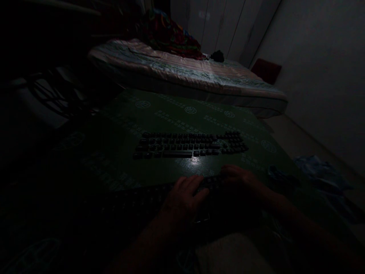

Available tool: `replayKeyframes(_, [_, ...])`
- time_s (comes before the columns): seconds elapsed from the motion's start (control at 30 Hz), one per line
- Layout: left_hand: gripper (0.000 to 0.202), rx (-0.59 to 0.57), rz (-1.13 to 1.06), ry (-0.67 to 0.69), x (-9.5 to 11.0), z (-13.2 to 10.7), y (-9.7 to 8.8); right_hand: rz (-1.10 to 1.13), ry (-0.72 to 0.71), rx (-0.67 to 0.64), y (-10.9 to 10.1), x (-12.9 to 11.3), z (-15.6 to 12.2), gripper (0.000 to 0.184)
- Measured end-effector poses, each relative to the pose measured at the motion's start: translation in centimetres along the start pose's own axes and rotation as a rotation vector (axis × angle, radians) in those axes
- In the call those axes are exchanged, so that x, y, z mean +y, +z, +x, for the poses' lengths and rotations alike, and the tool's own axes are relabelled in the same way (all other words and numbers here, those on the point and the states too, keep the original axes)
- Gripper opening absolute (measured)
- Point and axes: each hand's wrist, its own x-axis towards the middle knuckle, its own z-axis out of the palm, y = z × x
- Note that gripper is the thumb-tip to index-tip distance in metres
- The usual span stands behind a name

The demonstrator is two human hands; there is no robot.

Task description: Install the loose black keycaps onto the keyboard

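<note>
Passable green strip (pixel 159 169) — keycaps (pixel 190 146) beyond

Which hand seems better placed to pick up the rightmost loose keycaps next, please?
Probably the right hand: its fingers lie nearer the rightmost keycaps, while the left hand lies farther left at the keyboard.

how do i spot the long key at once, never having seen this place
Find the bed, then the green board before it. Beyond the left hand, black keys lie in rows on the board; look in the row nearest that hand. The long key there is a single bar, far wider than its neighbours.
</note>
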Motion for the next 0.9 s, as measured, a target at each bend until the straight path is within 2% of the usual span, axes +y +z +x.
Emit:
replayKeyframes(0.27, [0.025, -0.018, -0.019, -0.009, -0.2, -0.1, 0.3, -0.103, -0.078, 0.027, 0.0, -0.8, 0.3, 0.015])
replayKeyframes(0.5, [0.024, -0.026, -0.019, -0.011, -0.1, -0.1, 0.1, -0.052, -0.105, 0.234, 1.5, 0.2, -0.3, 0.017])
replayKeyframes(0.67, [0.027, -0.010, -0.017, -0.006, -0.1, -0.1, 0.2, -0.048, -0.084, 0.340, 2.4, -0.1, -1.2, 0.019])
replayKeyframes(0.9, [0.026, -0.015, -0.009, 0.002, -0.2, -0.2, 0.2, -0.243, -0.085, 0.417, 3.4, -1.5, -2.3, 0.019])
